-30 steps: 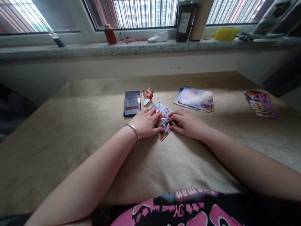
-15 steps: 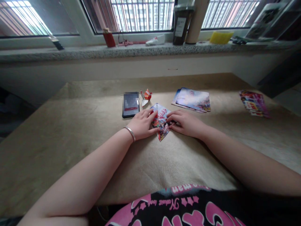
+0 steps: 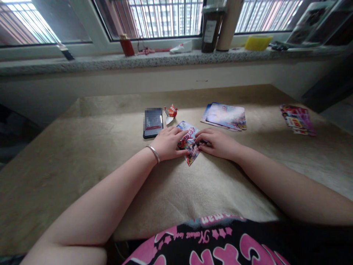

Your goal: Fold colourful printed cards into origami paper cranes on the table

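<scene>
A colourful printed sheet of paper [image 3: 190, 156], folded to a point at the near end, lies flat on the table between both hands. My left hand [image 3: 169, 142], with a silver bangle at the wrist, holds its left side, fingers on top and thumb along the lower left edge. On the opposite side, my right hand [image 3: 216, 143] has its bent fingertips and thumb closed on the right edge. The fingers hide part of the folds. Just beyond the sheet stands a small red and white folded paper bird [image 3: 171, 113].
A phone [image 3: 153, 123] lies left of the bird. Several printed sheets [image 3: 226, 115] are stacked behind my right hand, and a fan of pink and red cards [image 3: 298, 119] lies far right. A dark jar [image 3: 211, 31] and other small items line the windowsill [image 3: 96, 66].
The left fingers have shifted slightly to the right over the paper, and the left thumb has moved a little inward. The right hand has stayed nearly still.
</scene>
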`<state>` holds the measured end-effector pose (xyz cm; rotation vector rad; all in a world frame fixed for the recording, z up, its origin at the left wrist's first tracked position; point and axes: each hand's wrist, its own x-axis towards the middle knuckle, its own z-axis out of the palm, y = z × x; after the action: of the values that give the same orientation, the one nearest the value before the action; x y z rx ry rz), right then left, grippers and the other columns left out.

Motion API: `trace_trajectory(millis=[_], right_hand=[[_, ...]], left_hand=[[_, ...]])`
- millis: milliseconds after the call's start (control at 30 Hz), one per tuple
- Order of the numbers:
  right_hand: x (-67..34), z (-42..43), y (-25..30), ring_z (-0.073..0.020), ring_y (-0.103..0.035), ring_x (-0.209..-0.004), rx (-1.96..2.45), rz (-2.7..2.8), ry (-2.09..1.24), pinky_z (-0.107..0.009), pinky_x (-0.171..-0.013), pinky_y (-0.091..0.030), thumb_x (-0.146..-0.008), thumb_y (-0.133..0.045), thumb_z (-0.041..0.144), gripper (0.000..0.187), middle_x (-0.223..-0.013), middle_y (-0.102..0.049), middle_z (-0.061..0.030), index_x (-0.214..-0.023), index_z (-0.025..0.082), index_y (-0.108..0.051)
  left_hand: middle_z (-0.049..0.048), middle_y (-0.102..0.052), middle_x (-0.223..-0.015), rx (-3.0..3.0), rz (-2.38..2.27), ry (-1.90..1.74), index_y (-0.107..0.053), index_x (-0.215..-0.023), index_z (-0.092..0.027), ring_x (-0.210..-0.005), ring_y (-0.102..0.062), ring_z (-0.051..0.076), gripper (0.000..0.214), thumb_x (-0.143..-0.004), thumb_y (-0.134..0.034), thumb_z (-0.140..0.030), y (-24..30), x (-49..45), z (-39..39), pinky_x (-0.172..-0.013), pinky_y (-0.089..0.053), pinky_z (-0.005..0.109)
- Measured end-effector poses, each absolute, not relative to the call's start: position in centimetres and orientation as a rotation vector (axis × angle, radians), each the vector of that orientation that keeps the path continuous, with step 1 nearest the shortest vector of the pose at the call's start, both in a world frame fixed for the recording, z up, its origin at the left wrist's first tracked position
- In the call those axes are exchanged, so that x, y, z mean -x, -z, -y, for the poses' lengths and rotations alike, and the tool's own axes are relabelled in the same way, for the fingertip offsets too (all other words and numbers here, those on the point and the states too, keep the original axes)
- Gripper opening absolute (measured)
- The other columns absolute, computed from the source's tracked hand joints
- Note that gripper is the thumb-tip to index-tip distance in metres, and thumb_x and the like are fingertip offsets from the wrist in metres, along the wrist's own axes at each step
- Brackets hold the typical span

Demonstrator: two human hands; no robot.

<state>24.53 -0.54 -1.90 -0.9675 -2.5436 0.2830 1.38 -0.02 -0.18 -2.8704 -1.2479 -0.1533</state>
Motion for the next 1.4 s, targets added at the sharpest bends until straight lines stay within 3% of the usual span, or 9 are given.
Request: trace_trajectory(millis=[233,333,467,633,767,867,1000,1167,1400], right_hand=[[-24.4,0.6,1.6,-0.0227,-0.058,-0.103,0.997,2.571,-0.245,-0.039,-0.091,-0.044,-0.083,-0.056,0.027,0.021,-0.109,-0.064,-0.0099,-0.1,0.02,-0.065],[-24.3,0.7,1.4,-0.0223,-0.058,-0.103,1.001,2.593,-0.238,-0.038,-0.09,-0.045,-0.084,-0.054,0.026,0.02,-0.109,-0.064,-0.0095,-0.1,0.02,-0.064],[-24.5,0.6,1.3,-0.0221,-0.058,-0.104,0.965,2.603,-0.258,-0.038,-0.09,-0.046,-0.083,-0.054,0.024,0.021,-0.112,-0.064,-0.0094,-0.102,0.02,-0.064],[-24.8,0.6,1.2,-0.0217,-0.058,-0.107,0.958,2.637,-0.264,-0.037,-0.092,-0.046,-0.086,-0.051,0.026,0.025,-0.118,-0.063,-0.0098,-0.106,0.019,-0.064],[-24.9,1.1,0.8,-0.0224,-0.058,-0.11,0.965,2.65,-0.253,-0.038,-0.093,-0.047,-0.084,-0.052,0.024,0.028,-0.12,-0.062,-0.0113,-0.108,0.018,-0.065],[-25.0,1.3,0.6,-0.0217,-0.058,-0.112,0.945,2.668,-0.218,-0.038,-0.096,-0.046,-0.082,-0.052,0.018,0.031,-0.123,-0.062,-0.0101,-0.11,0.019,-0.065],[-25.1,1.2,0.4,-0.0217,-0.058,-0.113,0.914,2.712,-0.157,-0.039,-0.097,-0.045,-0.081,-0.051,0.016,0.034,-0.125,-0.061,-0.0087,-0.112,0.02,-0.065],[-24.9,0.8,0.4,-0.023,-0.06,-0.108,0.88,2.78,-0.012,-0.04,-0.093,-0.047,-0.088,-0.048,0.023,0.032,-0.121,-0.063,-0.0092,-0.115,0.019,-0.064],[-25.0,0.3,0.3,-0.0203,-0.065,-0.091,1.024,2.766,0.156,-0.033,-0.079,-0.047,-0.092,-0.041,0.026,0.03,-0.104,-0.071,-0.0051,-0.099,0.021,-0.07]], left_hand=[[0.0098,-0.055,-0.112,2.9,1.14,0.163,-0.052,-0.128,-0.024,-0.105,-0.05,0.025,0.056,-0.083,-0.052,-0.057,0.3,-1.3,0.1,-0.097,-0.036,0.04],[0.011,-0.049,-0.122,2.896,1.143,0.213,-0.054,-0.125,-0.026,-0.112,-0.047,0.027,0.049,-0.084,-0.051,-0.054,0.4,-0.9,0.1,-0.098,-0.036,0.043],[0.0135,-0.039,-0.135,2.879,1.104,0.303,-0.062,-0.109,-0.02,-0.121,-0.043,0.028,0.034,-0.086,-0.051,-0.043,0.2,0.1,-0.1,-0.1,-0.037,0.045],[0.0096,-0.033,-0.145,2.814,0.971,0.256,-0.06,-0.11,-0.021,-0.135,-0.027,0.029,0.029,-0.085,-0.053,-0.034,-1.1,0.8,0.6,-0.111,-0.025,0.046],[0.0071,-0.048,-0.136,2.737,1.059,0.154,-0.064,-0.103,-0.019,-0.138,-0.024,0.031,0.024,-0.08,-0.061,-0.027,-2.4,0.8,1.8,-0.113,-0.021,0.05],[0.0034,-0.052,-0.134,2.691,1.039,0.12,-0.067,-0.099,-0.021,-0.138,-0.025,0.029,0.019,-0.084,-0.056,-0.022,-2.7,1.1,2.2,-0.114,-0.019,0.05],[0.0029,-0.061,-0.123,2.669,1.097,0.077,-0.065,-0.107,-0.025,-0.128,-0.039,0.029,0.024,-0.088,-0.052,-0.023,-1.8,1.8,2.3,-0.103,-0.034,0.047],[0.0081,-0.066,-0.109,2.625,1.232,0.123,-0.064,-0.109,-0.016,-0.107,-0.055,0.025,0.026,-0.091,-0.046,-0.019,-0.4,1.8,2.4,-0.088,-0.046,0.038],[0.0068,-0.066,-0.092,2.544,1.346,0.016,-0.066,-0.1,-0.02,-0.079,-0.06,0.022,0.023,-0.088,-0.046,-0.017,-0.4,1.1,2.2,-0.06,-0.046,0.031]])
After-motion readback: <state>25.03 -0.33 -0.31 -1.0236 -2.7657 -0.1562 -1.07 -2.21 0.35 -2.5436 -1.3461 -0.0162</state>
